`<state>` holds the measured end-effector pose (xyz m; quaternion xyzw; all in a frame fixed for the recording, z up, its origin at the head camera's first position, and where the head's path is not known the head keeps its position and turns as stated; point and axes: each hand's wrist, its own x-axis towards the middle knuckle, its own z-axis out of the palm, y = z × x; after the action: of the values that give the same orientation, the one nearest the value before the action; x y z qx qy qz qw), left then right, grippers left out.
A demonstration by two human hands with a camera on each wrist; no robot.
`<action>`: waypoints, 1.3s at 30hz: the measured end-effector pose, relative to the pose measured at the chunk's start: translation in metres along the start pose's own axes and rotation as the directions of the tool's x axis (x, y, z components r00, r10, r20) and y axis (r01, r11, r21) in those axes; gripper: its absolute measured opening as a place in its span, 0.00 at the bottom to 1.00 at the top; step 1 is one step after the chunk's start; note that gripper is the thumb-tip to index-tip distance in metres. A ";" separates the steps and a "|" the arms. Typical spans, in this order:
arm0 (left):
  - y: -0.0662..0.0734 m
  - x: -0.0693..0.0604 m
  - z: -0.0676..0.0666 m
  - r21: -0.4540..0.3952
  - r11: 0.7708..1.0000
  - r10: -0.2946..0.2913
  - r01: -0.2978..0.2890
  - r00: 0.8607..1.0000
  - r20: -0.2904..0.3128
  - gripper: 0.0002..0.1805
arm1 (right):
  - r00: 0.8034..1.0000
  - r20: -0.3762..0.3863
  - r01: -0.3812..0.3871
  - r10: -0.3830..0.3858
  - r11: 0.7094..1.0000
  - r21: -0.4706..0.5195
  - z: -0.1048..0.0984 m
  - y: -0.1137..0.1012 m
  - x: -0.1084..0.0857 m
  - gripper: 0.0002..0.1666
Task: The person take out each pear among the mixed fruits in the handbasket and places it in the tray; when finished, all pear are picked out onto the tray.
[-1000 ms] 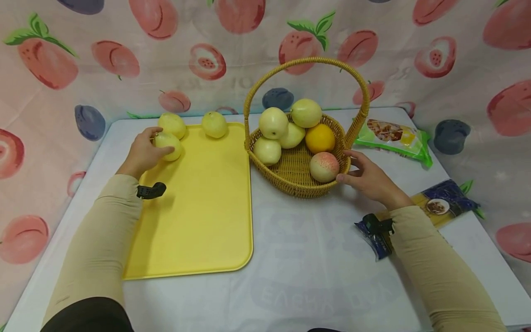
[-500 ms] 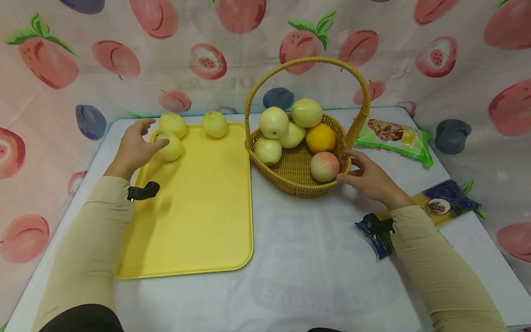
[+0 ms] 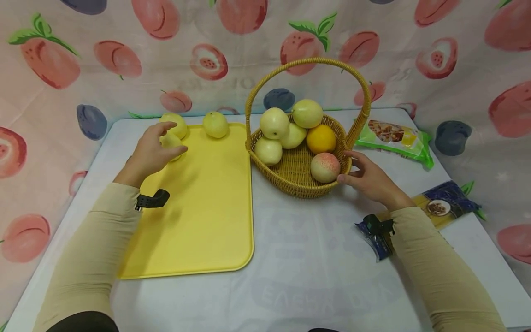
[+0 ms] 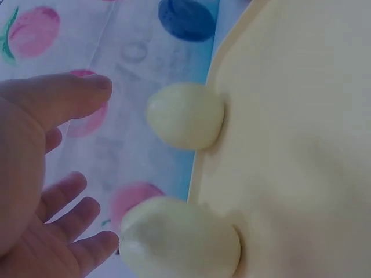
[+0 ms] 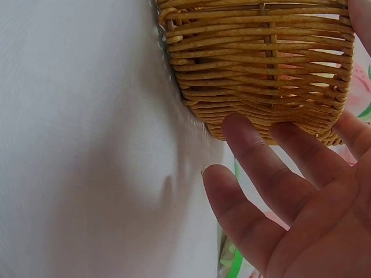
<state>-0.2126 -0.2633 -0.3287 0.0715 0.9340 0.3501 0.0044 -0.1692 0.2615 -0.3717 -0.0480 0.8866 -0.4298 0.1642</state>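
My left hand [image 3: 147, 152] hovers over the far left corner of the yellow tray [image 3: 207, 207], thumb and fingers spread, holding nothing. Partly behind it sits a pale yellow-green fruit [image 4: 179, 240], and a second similar fruit [image 3: 176, 124] lies just beyond. Another pale fruit [image 3: 215, 124] rests on the tray's back edge. My right hand [image 3: 371, 177] rests against the right side of the wicker basket [image 3: 298, 190]; in the right wrist view its fairly straight fingertips [image 5: 237, 127] touch the weave. Inside are several pale fruits [image 3: 274, 123], an orange [image 3: 321, 139] and a peach [image 3: 325, 167].
The basket's tall handle [image 3: 307, 61] arches above the fruit. Behind my right hand lies a green snack packet [image 3: 394, 138]. A blue and gold packet [image 3: 439, 205] lies partly under my right forearm. A fruit-print cloth [image 3: 232, 55] hangs behind the table.
One second ago my left hand held the nearer fruit on the tray. It let go, drew back left, then moved right above the fruit. My right hand has stayed at the basket.
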 end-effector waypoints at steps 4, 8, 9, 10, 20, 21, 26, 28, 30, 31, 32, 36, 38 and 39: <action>0.008 -0.001 0.011 0.010 0.999 0.046 -0.047 0.998 0.043 0.41 | 1.000 -0.001 -0.010 0.010 1.000 -0.003 0.000 0.001 0.000 0.56; 0.019 -0.003 0.023 0.001 0.997 0.083 -0.083 0.994 0.070 0.40 | 1.000 -0.002 -0.005 0.005 1.000 -0.001 0.001 0.002 0.001 0.56; 0.022 -0.003 0.026 -0.004 0.996 0.093 -0.093 0.993 0.074 0.40 | 1.000 -0.003 -0.002 0.002 1.000 0.000 0.001 0.002 0.001 0.56; 0.025 -0.004 0.029 -0.006 0.995 0.103 -0.102 0.992 0.078 0.40 | 1.000 -0.003 0.000 0.000 1.000 0.001 0.001 0.002 0.001 0.56; 0.052 -0.007 0.057 0.029 0.969 0.241 -0.246 0.962 0.128 0.37 | 1.000 0.001 -0.001 0.001 1.000 0.016 0.001 0.002 0.000 0.56; 0.056 -0.008 0.059 0.027 0.964 0.258 -0.263 0.957 0.135 0.36 | 1.000 0.002 -0.002 0.002 1.000 0.018 0.001 0.002 0.001 0.56; 0.078 -0.011 0.065 -0.008 0.942 0.332 -0.335 0.930 0.158 0.35 | 1.000 0.003 -0.004 0.004 1.000 0.020 0.001 0.003 0.001 0.57; 0.087 -0.012 0.067 -0.026 0.931 0.363 -0.364 0.917 0.168 0.35 | 1.000 0.002 -0.004 0.004 1.000 0.017 0.001 0.003 0.001 0.57; 0.096 -0.012 0.071 -0.042 0.919 0.393 -0.392 0.902 0.179 0.35 | 1.000 0.000 -0.004 0.004 1.000 0.014 0.001 0.002 0.001 0.57; 0.100 -0.013 0.073 -0.048 0.912 0.408 -0.407 0.894 0.183 0.35 | 1.000 -0.001 -0.005 0.005 1.000 0.014 0.001 0.002 0.001 0.57; 0.105 -0.012 0.075 -0.053 0.905 0.424 -0.422 0.886 0.187 0.35 | 1.000 -0.003 -0.004 0.005 1.000 0.013 0.001 0.002 0.001 0.57; 0.122 -0.008 0.086 -0.086 0.877 0.480 -0.472 0.857 0.188 0.35 | 1.000 -0.008 -0.001 0.002 1.000 0.014 0.001 0.002 0.001 0.56; 0.129 -0.005 0.094 -0.119 0.867 0.498 -0.483 0.848 0.182 0.34 | 1.000 -0.008 -0.001 0.001 1.000 0.018 0.001 0.002 0.001 0.56; 0.132 -0.003 0.097 -0.136 0.864 0.503 -0.485 0.846 0.178 0.34 | 1.000 -0.007 0.000 0.001 1.000 0.020 0.001 0.002 0.000 0.56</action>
<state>-0.1864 -0.1017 -0.3160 0.3451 0.8624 0.3701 0.0145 -0.1689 0.2615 -0.3741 -0.0445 0.8829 -0.4387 0.1615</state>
